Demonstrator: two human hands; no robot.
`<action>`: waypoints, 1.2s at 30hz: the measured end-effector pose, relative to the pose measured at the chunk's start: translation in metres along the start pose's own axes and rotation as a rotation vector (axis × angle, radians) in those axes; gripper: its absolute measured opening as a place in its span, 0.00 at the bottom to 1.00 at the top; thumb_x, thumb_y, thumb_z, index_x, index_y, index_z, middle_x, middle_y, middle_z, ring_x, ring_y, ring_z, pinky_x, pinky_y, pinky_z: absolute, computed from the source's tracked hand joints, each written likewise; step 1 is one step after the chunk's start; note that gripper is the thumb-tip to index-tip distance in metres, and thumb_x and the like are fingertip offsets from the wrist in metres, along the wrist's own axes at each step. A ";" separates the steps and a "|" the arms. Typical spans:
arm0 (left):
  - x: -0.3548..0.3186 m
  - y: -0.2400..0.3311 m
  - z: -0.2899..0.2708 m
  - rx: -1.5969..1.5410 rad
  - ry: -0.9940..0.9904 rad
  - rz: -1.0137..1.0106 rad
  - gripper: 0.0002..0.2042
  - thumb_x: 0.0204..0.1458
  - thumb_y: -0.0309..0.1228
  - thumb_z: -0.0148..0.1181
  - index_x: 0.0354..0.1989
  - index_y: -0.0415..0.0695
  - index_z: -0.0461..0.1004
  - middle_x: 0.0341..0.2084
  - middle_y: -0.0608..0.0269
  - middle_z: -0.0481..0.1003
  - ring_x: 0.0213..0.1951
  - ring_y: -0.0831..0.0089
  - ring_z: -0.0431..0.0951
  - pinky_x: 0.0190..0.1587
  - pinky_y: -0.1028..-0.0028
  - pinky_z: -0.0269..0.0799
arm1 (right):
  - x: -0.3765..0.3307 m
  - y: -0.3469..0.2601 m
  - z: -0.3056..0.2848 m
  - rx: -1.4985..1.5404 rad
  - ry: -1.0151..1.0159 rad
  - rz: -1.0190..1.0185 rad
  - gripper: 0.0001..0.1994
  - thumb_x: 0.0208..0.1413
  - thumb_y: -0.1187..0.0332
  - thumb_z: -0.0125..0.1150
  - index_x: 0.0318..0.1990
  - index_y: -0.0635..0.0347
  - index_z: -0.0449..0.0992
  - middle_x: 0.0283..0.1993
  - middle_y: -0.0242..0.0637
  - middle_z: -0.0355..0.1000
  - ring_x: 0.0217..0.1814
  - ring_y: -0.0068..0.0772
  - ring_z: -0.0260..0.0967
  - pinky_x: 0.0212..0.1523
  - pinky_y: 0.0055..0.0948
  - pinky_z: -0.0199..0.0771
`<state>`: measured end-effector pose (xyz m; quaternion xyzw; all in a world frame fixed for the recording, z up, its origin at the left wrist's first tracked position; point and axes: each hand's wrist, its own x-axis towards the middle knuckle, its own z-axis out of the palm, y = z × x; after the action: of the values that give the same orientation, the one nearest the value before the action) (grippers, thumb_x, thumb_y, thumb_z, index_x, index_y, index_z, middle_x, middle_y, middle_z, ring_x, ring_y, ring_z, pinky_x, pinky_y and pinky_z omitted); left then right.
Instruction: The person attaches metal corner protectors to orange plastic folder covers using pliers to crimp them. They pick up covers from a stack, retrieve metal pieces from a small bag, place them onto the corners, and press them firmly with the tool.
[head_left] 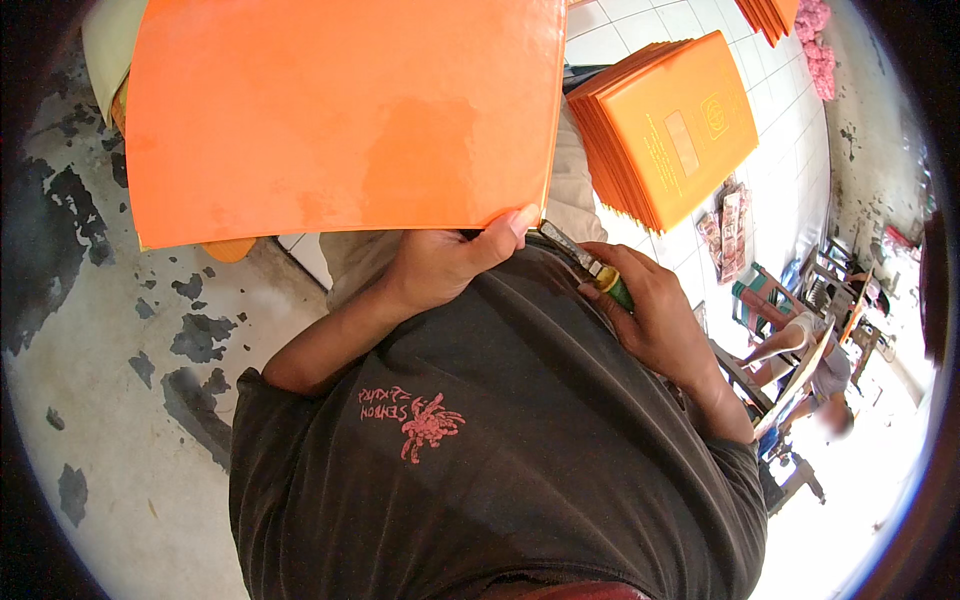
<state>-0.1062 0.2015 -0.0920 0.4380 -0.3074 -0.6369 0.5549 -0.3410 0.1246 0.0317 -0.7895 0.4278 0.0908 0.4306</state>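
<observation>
Held sheet: one large, flat orange cardboard cover (340,115) is up in front of the person's chest, filling the upper left of the view; its long axis runs left to right, tilted slightly.
Left hand: the left hand (445,265) pinches the cover's lower edge near its right corner, thumb on the near face, fingers hidden behind.
Right hand: the right hand (650,310) is closed around one slim metal tool with a green and yellow handle (590,265), held against the dark grey shirt (520,430).
Key relation: the cover lies up and to the left of both hands; the tool's tip points up-left toward the cover's lower right corner, just beside the left thumb. The left hand is on the cover, the right is near it but apart.
Stack: one stack of orange covers (670,125) lies on the white tiled floor (780,150) to the upper right, well apart from the hands; the sheets are too many to count, probably a dozen or more.
More orange sheets: another small pile (770,15) shows at the top edge.
Count: two hands, one tool, one held cover.
Nearby: another seated person (810,360) is at far right.
</observation>
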 end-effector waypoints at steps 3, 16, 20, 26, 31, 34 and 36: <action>0.000 0.001 0.000 0.030 -0.004 0.022 0.07 0.68 0.26 0.64 0.50 0.37 0.80 0.38 0.68 0.82 0.38 0.81 0.80 0.43 0.77 0.77 | -0.001 0.002 0.001 -0.013 0.001 0.000 0.20 0.67 0.71 0.67 0.64 0.64 0.75 0.51 0.53 0.80 0.56 0.57 0.80 0.57 0.47 0.78; 0.003 -0.003 0.004 0.044 0.056 0.125 0.07 0.65 0.30 0.68 0.46 0.41 0.80 0.31 0.68 0.80 0.30 0.83 0.76 0.31 0.78 0.72 | -0.001 0.005 -0.001 -0.030 -0.018 0.002 0.23 0.60 0.75 0.68 0.63 0.60 0.74 0.54 0.53 0.79 0.58 0.62 0.78 0.58 0.52 0.78; 0.003 0.000 0.002 0.032 0.021 0.085 0.06 0.66 0.29 0.67 0.46 0.40 0.80 0.33 0.69 0.80 0.33 0.82 0.77 0.35 0.77 0.74 | -0.002 0.007 -0.002 -0.090 -0.010 -0.019 0.19 0.63 0.71 0.68 0.60 0.62 0.75 0.51 0.53 0.80 0.57 0.62 0.78 0.55 0.51 0.79; 0.002 0.007 0.000 0.058 -0.020 0.047 0.07 0.68 0.28 0.63 0.47 0.37 0.80 0.36 0.69 0.80 0.38 0.81 0.78 0.43 0.75 0.76 | 0.000 0.004 -0.005 0.013 -0.037 -0.030 0.17 0.65 0.68 0.68 0.58 0.63 0.74 0.48 0.55 0.79 0.53 0.64 0.79 0.52 0.52 0.78; 0.001 0.005 0.000 0.085 -0.016 0.045 0.06 0.68 0.27 0.63 0.45 0.38 0.80 0.34 0.69 0.80 0.37 0.81 0.77 0.43 0.75 0.76 | 0.002 0.004 -0.007 0.100 -0.073 -0.018 0.15 0.67 0.67 0.67 0.56 0.63 0.73 0.46 0.56 0.79 0.50 0.65 0.79 0.50 0.52 0.78; 0.003 0.009 0.001 0.056 -0.025 0.031 0.05 0.69 0.27 0.62 0.45 0.38 0.79 0.33 0.69 0.79 0.36 0.81 0.77 0.42 0.75 0.76 | 0.003 0.002 -0.009 0.100 -0.091 0.000 0.14 0.68 0.67 0.66 0.55 0.63 0.73 0.44 0.55 0.79 0.49 0.65 0.80 0.49 0.53 0.78; 0.003 0.009 0.001 0.060 -0.031 0.032 0.05 0.69 0.26 0.62 0.45 0.37 0.79 0.34 0.69 0.79 0.36 0.81 0.77 0.42 0.75 0.75 | 0.004 0.002 -0.010 0.099 -0.098 0.007 0.14 0.69 0.66 0.66 0.55 0.63 0.73 0.42 0.55 0.79 0.47 0.65 0.80 0.48 0.53 0.78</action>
<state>-0.1029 0.1965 -0.0840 0.4394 -0.3419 -0.6253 0.5469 -0.3423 0.1143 0.0346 -0.7605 0.4128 0.1096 0.4891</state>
